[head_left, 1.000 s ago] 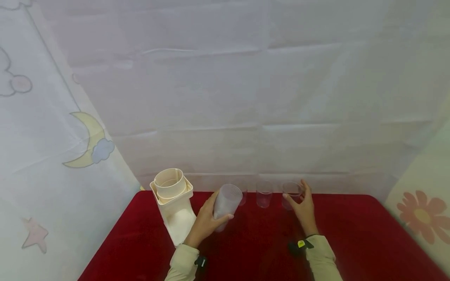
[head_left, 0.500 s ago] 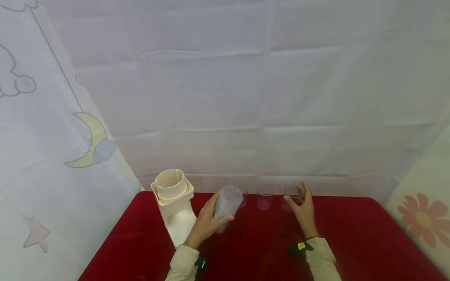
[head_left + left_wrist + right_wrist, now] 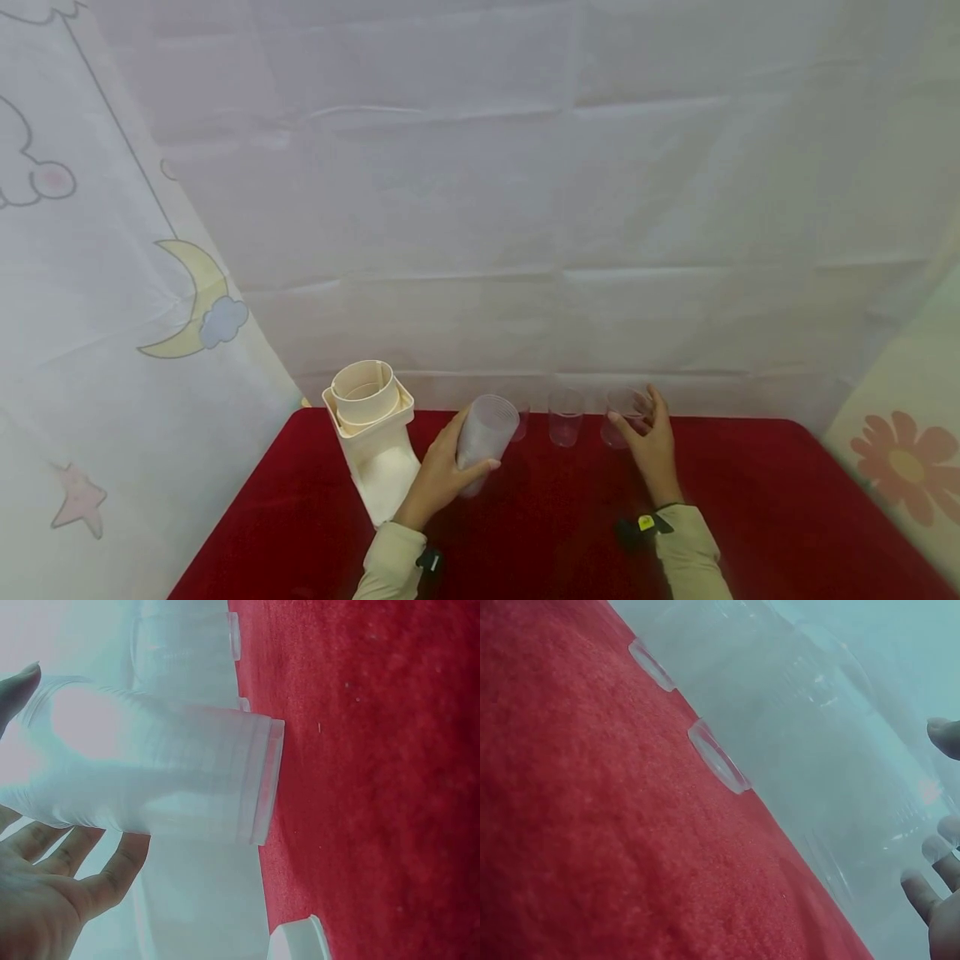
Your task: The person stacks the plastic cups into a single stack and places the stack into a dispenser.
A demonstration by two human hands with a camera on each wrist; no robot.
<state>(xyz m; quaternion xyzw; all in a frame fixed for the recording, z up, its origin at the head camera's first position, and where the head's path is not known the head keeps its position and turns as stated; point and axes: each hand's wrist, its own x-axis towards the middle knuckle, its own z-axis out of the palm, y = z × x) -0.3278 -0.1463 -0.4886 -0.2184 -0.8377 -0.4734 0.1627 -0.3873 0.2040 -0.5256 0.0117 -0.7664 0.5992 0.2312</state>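
Observation:
My left hand (image 3: 438, 479) grips a tall stack of nested clear plastic cups (image 3: 483, 433), tilted with the open rims upward. In the left wrist view, the fingers curl under the stack (image 3: 180, 772) and the thumb lies on its other side. My right hand (image 3: 654, 446) is at the rightmost plastic cup (image 3: 611, 432), thumb across its front and fingers behind its right side. That cup stands at the back of the red table. Two more clear cups line up to its left: a middle cup (image 3: 565, 423) and a left cup (image 3: 521, 423), partly hidden by the stack.
A cream plastic piece with a round open collar (image 3: 367, 408) stands slanted left of my left hand. The red cloth-covered table (image 3: 555, 533) ends at a pale creased backdrop (image 3: 480, 208) right behind the row of cups. Printed side sheets flank the table.
My right hand has shifted very slightly to the right at the cup, its thumb a little higher. The left hand and its stack stay in place.

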